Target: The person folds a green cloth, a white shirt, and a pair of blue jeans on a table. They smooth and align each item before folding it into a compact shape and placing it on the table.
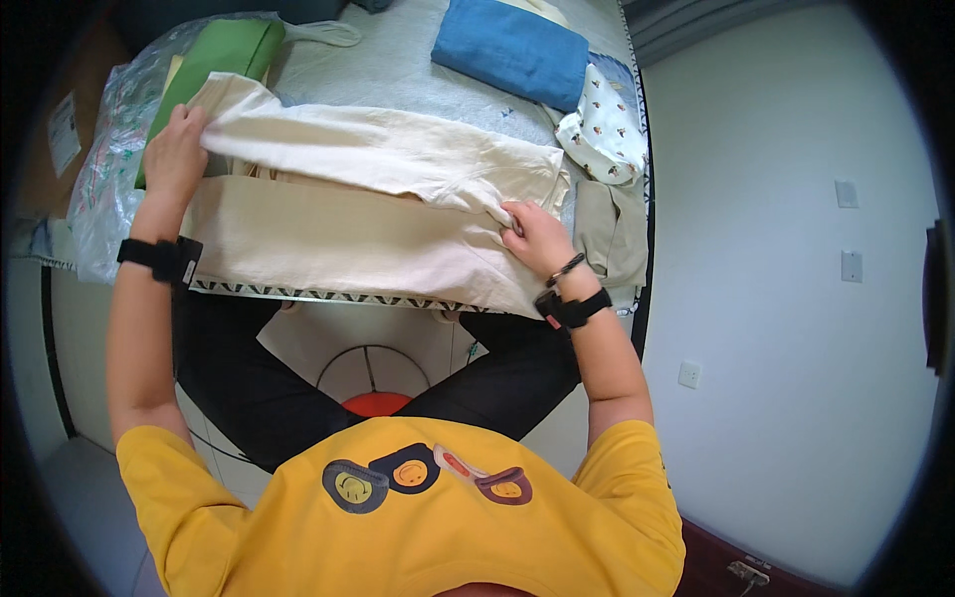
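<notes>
A cream cloth garment, seemingly trousers (pixel 321 231), lies lengthwise along the near edge of the table, one leg spread flat and the other partly lifted over it. My left hand (pixel 175 149) grips the far leg near its end at the left, beside a green folded cloth (pixel 224 60). At the right, my right hand (pixel 533 235) pinches a gathered fold of the same garment between thumb and fingers. The underside of the garment is hidden.
A blue folded cloth (pixel 511 52), a white patterned cloth (pixel 604 127) and a beige folded cloth (pixel 612 231) lie at the right. Clear plastic wrap (pixel 112 164) and a cardboard box (pixel 71 97) are at the left. A wall (pixel 761 224) stands beyond the table's right edge.
</notes>
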Demonstrator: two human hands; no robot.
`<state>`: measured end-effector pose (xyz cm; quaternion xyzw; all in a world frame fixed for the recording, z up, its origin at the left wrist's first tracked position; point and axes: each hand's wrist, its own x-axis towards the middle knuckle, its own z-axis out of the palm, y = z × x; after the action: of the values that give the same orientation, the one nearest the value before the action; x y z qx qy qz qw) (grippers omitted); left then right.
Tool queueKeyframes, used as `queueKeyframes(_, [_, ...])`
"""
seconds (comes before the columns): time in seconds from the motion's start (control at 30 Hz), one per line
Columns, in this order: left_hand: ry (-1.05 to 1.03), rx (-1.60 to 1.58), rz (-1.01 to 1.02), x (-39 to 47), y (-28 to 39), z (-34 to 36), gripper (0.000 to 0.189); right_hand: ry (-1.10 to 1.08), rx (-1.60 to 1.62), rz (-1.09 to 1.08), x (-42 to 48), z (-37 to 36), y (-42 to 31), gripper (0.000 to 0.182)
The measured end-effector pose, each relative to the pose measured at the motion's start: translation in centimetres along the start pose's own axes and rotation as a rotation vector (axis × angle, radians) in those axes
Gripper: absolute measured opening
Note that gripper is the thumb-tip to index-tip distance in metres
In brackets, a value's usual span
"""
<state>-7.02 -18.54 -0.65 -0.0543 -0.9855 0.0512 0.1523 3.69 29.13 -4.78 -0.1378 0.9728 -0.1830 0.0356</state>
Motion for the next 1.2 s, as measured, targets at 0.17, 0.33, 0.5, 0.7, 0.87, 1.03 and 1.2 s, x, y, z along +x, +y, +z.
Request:
queueKeyframes(0.17, [0.012, -0.246, 0.199, 0.4, 3.8, -4.1, 0.031, 0.241, 0.426, 0.378, 2.3, -0.8, 7.7, 0.031])
queueKeyframes(0.33, [-0.090, -0.635, 0.348, -0.9, 11.6, 0.2, 0.033, 0.342, 0.577, 0.694, 6.8, 1.6, 12.0, 0.030])
queueKeyframes(0.5, [-0.293, -0.406, 0.349, -3.2, 14.7, 2.7, 0.055, 0.379, 0.935, 0.711, 6.9, 2.1, 11.6, 0.023])
queueKeyframes(0.7, [-0.329, -0.345, 0.373, -3.1, 14.4, 3.0, 0.062, 0.375, 1.275, 0.785, 5.2, 0.3, 9.9, 0.020])
queueKeyframes(0.87, [-0.330, -0.761, 0.443, -2.2, 17.1, 0.1, 0.048, 0.221, 1.213, 0.760, 0.9, -1.0, 7.1, 0.030])
queueKeyframes(1.03, [-0.079, -0.749, 0.586, -3.7, 24.7, -0.3, 0.021, 0.318, 1.053, 0.574, -1.8, 2.5, 5.7, 0.056])
queueKeyframes(1.2, [-0.098, -0.819, 0.402, -4.5, 26.5, -0.7, 0.014, 0.276, 0.819, 0.466, -4.3, 2.5, 4.6, 0.046])
